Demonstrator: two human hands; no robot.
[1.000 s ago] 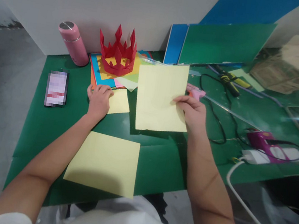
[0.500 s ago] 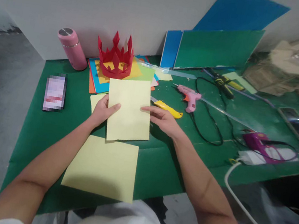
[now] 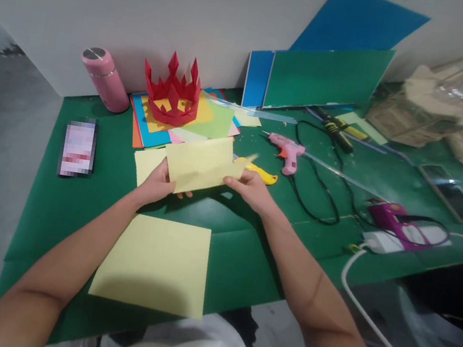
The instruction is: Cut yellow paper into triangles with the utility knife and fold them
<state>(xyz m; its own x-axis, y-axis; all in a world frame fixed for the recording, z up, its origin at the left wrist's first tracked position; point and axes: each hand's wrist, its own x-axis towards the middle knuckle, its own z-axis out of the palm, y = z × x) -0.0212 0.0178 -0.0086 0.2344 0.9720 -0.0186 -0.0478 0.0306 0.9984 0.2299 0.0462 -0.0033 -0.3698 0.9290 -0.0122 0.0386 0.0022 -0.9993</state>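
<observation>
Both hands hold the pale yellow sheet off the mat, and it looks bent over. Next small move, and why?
Probably lower the pale yellow sheet onto the green mat just below and line up its edges. The left hand and right hand pinch it at opposite ends, and it hangs bent and unsupported, so a flat surface would likely steady it.

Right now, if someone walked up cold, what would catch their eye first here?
A pale yellow sheet is held up between the left hand and right hand at the middle of the green mat. Behind it, a red paper crown sits on coloured paper by the wall, a pink bottle to its left.
</observation>
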